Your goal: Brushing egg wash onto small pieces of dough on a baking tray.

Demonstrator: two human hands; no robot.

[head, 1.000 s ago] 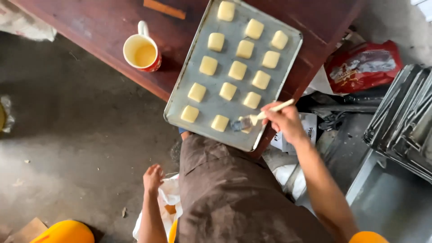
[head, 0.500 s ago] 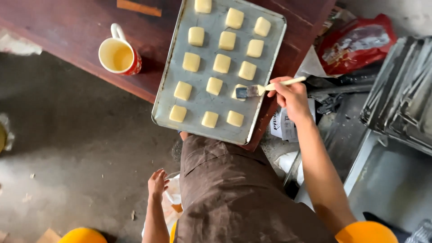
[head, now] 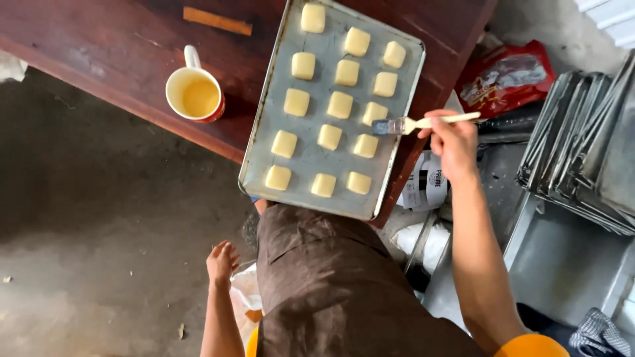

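My right hand grips the wooden handle of a small pastry brush. Its dark bristles hover at the right rim of a metal baking tray, beside one of the pale square dough pieces. Several such squares lie in rows on the tray, which rests on a dark red wooden table and juts over its front edge. My left hand hangs by my side below the table, fingers loosely apart, holding nothing. A white and red mug of yellow liquid stands left of the tray.
A stack of empty metal trays leans at the right. A red plastic bag lies on the floor beyond the table's right end, with white bags under it. A flat wooden stick lies on the table top. Grey concrete floor spreads left.
My right hand has carried the brush from the tray's near right corner up along its right side, to the edge by the middle rows. My left hand stays hanging down.
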